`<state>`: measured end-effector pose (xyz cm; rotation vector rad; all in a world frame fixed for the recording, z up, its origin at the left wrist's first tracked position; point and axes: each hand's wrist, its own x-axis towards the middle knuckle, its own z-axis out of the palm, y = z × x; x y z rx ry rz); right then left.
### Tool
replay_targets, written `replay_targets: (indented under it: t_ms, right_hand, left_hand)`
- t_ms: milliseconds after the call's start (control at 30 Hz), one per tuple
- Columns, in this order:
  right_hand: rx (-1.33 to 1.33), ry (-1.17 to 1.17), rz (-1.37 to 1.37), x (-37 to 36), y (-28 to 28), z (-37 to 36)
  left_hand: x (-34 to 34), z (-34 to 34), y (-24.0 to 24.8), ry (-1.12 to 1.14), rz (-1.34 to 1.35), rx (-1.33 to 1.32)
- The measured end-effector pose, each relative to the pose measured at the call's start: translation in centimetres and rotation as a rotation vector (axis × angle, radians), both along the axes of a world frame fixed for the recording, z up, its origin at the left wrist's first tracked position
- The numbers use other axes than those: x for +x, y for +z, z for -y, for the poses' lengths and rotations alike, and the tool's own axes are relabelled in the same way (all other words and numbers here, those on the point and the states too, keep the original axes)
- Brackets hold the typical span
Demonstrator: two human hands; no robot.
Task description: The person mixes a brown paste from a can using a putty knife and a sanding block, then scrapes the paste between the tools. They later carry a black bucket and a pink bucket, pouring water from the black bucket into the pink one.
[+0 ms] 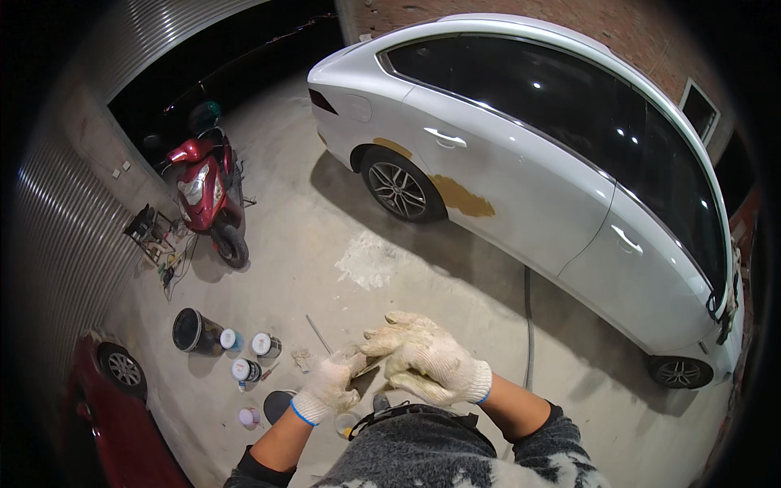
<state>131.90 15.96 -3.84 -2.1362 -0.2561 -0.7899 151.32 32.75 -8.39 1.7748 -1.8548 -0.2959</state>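
Over the garage floor [342, 203] by the white car [521, 154], our left hand [329, 386] grips a scraper [366, 370] while the right hand [427, 358], closed around its blade, should wipe evenly.

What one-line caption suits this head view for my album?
Two gloved hands, left hand and right hand, work a scraper beside a white car with filler patches.

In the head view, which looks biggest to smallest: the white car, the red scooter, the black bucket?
1. White car, by far.
2. Red scooter.
3. Black bucket.
The scooter stands farther from the camera than the bucket, so that gap is understated.
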Motion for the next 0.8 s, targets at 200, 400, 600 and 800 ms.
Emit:
replay_targets:
  t_ms: [200, 400, 600, 800]
  right_hand:
    - [0.030, -0.132, -0.010, 0.2, -2.2, 2.3]
    - [0.710, -0.564, -0.356, -1.3, -6.3, 2.2]
    - [0.910, -0.543, -0.258, 1.8, -5.2, -1.9]
    - [1.419, -0.074, -0.200, 2.6, -4.5, -3.6]
  left_hand:
    - [-2.9, -1.4, 1.8, 0.221, -0.930, 0.018]
    - [-2.4, -2.3, 5.5, 0.482, -1.189, -0.023]
    - [-4.3, -0.9, 3.5, 0.458, -1.207, 0.017]
    - [-3.9, -0.7, 1.7, 0.402, -0.940, -0.054]
